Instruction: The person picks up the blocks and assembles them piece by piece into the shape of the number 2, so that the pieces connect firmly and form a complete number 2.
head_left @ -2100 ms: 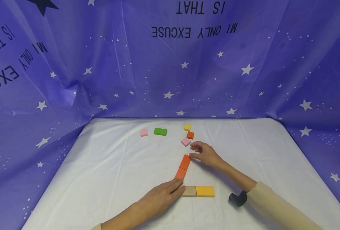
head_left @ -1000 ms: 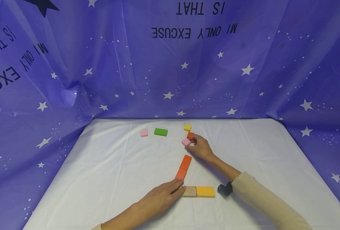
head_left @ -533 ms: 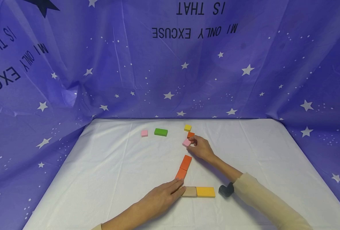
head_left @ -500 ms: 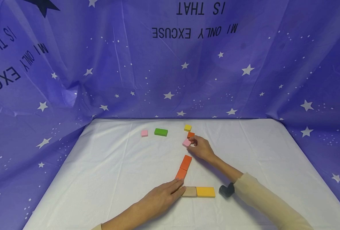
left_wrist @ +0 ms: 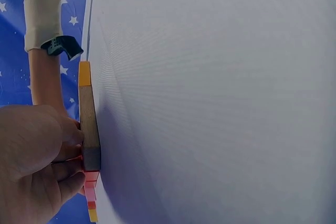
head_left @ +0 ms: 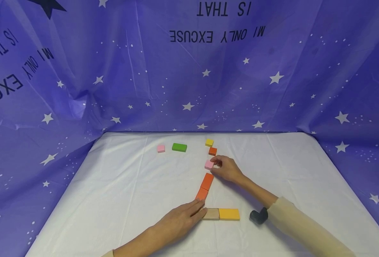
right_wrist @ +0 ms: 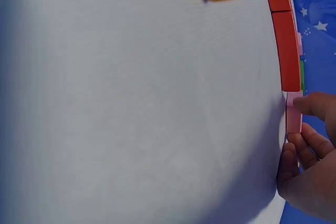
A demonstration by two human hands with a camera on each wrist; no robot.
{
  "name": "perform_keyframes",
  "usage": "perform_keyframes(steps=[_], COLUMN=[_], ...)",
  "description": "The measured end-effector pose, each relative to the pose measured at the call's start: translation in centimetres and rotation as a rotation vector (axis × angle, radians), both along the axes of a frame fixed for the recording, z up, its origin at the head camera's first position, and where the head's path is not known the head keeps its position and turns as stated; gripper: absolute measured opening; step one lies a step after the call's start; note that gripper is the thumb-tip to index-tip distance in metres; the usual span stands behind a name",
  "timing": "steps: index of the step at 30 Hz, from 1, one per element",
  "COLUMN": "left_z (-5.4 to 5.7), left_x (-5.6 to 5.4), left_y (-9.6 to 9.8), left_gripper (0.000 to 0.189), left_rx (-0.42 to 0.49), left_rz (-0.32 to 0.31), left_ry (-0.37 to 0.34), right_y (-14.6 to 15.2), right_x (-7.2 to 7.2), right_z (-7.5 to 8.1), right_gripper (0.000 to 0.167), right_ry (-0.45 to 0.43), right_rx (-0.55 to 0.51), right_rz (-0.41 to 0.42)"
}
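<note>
the left hand [head_left: 184, 217] lies relaxed, fingers out straight, over the ends of the wood block [head_left: 211, 214] and nearer orange block [head_left: 201, 194]. a yellow block [head_left: 229, 214] abuts the wood block. just beyond the farther orange block [head_left: 207, 181], the right hand [head_left: 228, 170] pinches the pink block [head_left: 209, 164]. past that sit an orange cube [head_left: 213, 151] and yellow cube [head_left: 209, 142].
</note>
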State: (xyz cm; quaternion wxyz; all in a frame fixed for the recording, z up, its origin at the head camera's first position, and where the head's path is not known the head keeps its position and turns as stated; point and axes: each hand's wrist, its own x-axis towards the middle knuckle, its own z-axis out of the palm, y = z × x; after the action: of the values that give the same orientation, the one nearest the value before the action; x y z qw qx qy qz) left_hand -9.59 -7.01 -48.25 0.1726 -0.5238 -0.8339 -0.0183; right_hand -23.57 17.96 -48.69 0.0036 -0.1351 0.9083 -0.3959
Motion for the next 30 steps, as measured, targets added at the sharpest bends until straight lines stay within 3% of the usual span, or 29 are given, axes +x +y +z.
perform_keyframes(steps=[30], left_z=[0.24], left_x=[0.12], left_y=[-0.07], left_gripper=[0.038], left_rx=[-0.014], left_rz=[0.008], left_ry=[-0.031], right_y=[0.87], right_x=[0.79], right_z=[-0.22], right_gripper=[0.030], right_ry=[-0.030], right_rx=[0.007], right_rz=[0.074])
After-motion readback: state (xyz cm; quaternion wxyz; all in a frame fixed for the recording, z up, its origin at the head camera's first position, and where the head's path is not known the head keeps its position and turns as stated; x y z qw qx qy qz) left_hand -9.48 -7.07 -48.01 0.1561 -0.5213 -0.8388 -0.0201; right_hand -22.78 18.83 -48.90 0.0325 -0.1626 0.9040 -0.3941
